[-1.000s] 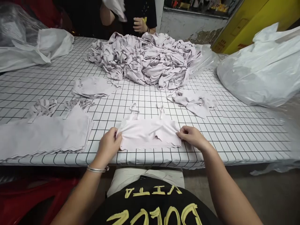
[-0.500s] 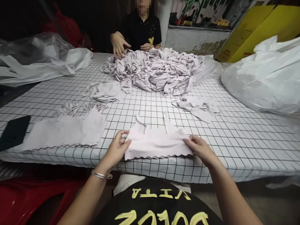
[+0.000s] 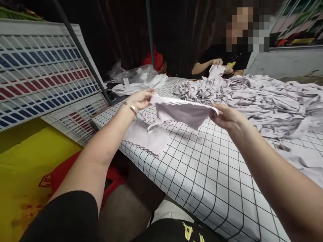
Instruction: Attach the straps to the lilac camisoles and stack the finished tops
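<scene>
Stretched between my two hands is a pale lilac bra top [image 3: 181, 112] with a wavy hem, held up above the table. My left hand [image 3: 141, 99] pinches one end of that hem. At the other end, my right hand [image 3: 224, 116] is closed on the corner. The body of the top hangs down, its straps dangling near a flat stack of the same tops [image 3: 148, 139]. This stack lies on the table close to the front edge, partly hidden behind the held top.
A checked cloth covers the table [image 3: 191, 174]. A large heap of crumpled lilac garments [image 3: 272, 97] spreads on the right. Behind it a co-worker [image 3: 214, 65] holds a garment. Plastic bags [image 3: 141, 80] lie at the far end. White racks [image 3: 45, 67] stand to the left.
The bra top has been lifted off the table and carried left, over towards the stack, by both hands. My view has turned left. The co-worker now holds up a garment.
</scene>
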The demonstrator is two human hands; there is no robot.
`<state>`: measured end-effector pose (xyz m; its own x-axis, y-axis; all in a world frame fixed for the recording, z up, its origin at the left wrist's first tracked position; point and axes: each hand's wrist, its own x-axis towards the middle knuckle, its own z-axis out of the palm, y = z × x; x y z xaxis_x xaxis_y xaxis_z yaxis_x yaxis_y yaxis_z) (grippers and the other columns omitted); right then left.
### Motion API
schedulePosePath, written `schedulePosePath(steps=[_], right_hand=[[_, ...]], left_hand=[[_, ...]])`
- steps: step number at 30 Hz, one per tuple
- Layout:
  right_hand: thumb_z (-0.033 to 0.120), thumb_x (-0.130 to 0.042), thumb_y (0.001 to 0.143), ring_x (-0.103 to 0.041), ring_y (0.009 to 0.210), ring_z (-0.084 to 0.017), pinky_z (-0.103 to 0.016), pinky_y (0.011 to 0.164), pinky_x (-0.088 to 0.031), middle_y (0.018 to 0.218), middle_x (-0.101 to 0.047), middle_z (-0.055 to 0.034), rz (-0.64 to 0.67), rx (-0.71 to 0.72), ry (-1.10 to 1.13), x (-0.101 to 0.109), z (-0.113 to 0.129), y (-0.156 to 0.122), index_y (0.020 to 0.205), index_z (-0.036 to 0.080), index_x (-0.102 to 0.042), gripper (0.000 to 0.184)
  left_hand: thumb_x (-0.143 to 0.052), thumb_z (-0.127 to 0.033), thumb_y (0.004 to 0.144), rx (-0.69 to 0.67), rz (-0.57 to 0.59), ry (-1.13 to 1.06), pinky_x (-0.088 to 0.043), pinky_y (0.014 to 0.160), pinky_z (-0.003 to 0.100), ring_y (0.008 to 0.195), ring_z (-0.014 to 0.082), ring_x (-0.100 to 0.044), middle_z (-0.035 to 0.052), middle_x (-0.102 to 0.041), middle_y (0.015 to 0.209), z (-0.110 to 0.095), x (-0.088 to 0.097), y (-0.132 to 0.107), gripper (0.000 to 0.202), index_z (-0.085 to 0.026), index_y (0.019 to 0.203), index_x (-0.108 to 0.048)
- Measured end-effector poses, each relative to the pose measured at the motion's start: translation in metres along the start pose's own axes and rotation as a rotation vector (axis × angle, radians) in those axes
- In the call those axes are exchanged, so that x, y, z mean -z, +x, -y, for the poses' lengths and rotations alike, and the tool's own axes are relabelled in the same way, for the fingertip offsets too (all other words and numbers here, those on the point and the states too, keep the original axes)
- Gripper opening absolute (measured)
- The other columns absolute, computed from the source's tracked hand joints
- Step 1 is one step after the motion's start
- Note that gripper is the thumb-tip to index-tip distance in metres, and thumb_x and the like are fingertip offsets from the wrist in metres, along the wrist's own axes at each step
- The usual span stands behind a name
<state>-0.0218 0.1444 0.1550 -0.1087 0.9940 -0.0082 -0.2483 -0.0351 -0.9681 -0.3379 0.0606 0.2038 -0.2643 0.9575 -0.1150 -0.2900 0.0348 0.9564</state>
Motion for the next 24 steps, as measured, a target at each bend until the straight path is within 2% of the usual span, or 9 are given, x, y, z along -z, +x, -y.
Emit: schedulePosePath(steps=[2,3,5,8,11,13,15,21,24], right_hand=[[-0.001,-0.057,0.082,-0.057,0.061,-0.005,-0.015,0.058,-0.05,0.071,-0.058,-0.0014,0.065,-0.164,0.194,-0.041,-0.001,0.011,0.074,0.014,-0.053,0.017],[-0.001,-0.057,0.082,-0.058,0.061,-0.005,-0.014,0.057,-0.05,0.072,-0.058,-0.001,0.11,-0.229,0.237,-0.058,-0.008,0.011,0.075,0.014,-0.054,0.017],[-0.002,-0.058,0.08,-0.058,0.06,-0.007,-0.015,0.053,-0.052,0.071,-0.06,-0.0009,0.198,-0.297,0.21,-0.083,-0.033,0.0,0.074,0.014,-0.056,0.018],[-0.001,-0.06,0.078,-0.059,0.058,-0.009,-0.019,0.05,-0.053,0.071,-0.062,-0.0025,0.318,-0.437,0.105,-0.104,-0.086,-0.032,0.071,0.015,-0.058,0.017],[0.002,-0.065,0.075,-0.058,0.054,-0.01,-0.02,0.047,-0.052,0.069,-0.063,-0.0037,0.388,-0.576,-0.01,-0.112,-0.134,-0.066,0.07,0.015,-0.06,0.014],[0.005,-0.07,0.07,-0.057,0.051,-0.009,-0.022,0.049,-0.054,0.065,-0.062,-0.0019,0.416,-0.611,-0.043,-0.113,-0.152,-0.082,0.071,0.015,-0.06,0.015],[0.009,-0.075,0.067,-0.057,0.048,-0.009,-0.024,0.05,-0.056,0.061,-0.059,0.0004,0.432,-0.61,-0.061,-0.111,-0.157,-0.092,0.072,0.016,-0.059,0.018],[0.02,-0.078,0.066,-0.06,0.049,-0.013,-0.027,0.05,-0.056,0.057,-0.057,0.0018,0.443,-0.556,-0.1,-0.103,-0.156,-0.105,0.072,0.019,-0.055,0.024],[0.025,-0.073,0.072,-0.062,0.052,-0.016,-0.03,0.051,-0.055,0.054,-0.055,0.0026,0.5,-0.512,-0.241,-0.099,-0.164,-0.109,0.073,0.02,-0.052,0.021]], left_hand=[[-0.048,0.009,0.079,-0.071,-0.088,0.042,-0.051,0.068,0.023,0.07,0.0095,-0.061,0.0035,-0.061,0.08,-0.025,0.031,0.019,0.034,-0.008,0.108,-0.056],[-0.048,0.01,0.079,-0.088,-0.123,0.065,-0.052,0.068,0.024,0.071,0.0106,-0.062,0.0041,-0.062,0.082,-0.031,0.049,0.024,0.036,-0.008,0.109,-0.056],[-0.048,0.01,0.078,-0.06,-0.191,0.119,-0.053,0.068,0.027,0.073,0.0128,-0.064,0.0055,-0.064,0.085,-0.028,0.089,0.024,0.038,-0.01,0.109,-0.056],[-0.051,0.011,0.076,0.136,-0.262,0.224,-0.054,0.067,0.027,0.073,0.014,-0.065,0.0068,-0.066,0.086,0.008,0.147,0.006,0.041,-0.012,0.11,-0.058],[-0.058,0.008,0.072,0.302,-0.332,0.33,-0.054,0.061,0.026,0.064,0.0133,-0.063,0.006,-0.066,0.078,0.057,0.19,-0.018,0.039,-0.011,0.106,-0.061],[-0.064,0.005,0.068,0.334,-0.357,0.36,-0.054,0.058,0.027,0.061,0.0137,-0.062,0.0048,-0.064,0.072,0.081,0.206,-0.031,0.037,-0.01,0.102,-0.064],[-0.068,0.002,0.065,0.327,-0.368,0.378,-0.053,0.058,0.027,0.06,0.0136,-0.061,0.0034,-0.062,0.069,0.093,0.214,-0.038,0.036,-0.01,0.099,-0.065],[-0.071,-0.005,0.061,0.264,-0.387,0.504,-0.048,0.058,0.023,0.059,0.0103,-0.057,0.0024,-0.064,0.07,0.094,0.221,-0.043,0.031,-0.012,0.091,-0.069],[-0.07,-0.007,0.06,0.261,-0.401,0.64,-0.046,0.058,0.025,0.06,0.0133,-0.058,0.0036,-0.063,0.068,0.099,0.222,-0.047,0.026,-0.011,0.085,-0.071]])
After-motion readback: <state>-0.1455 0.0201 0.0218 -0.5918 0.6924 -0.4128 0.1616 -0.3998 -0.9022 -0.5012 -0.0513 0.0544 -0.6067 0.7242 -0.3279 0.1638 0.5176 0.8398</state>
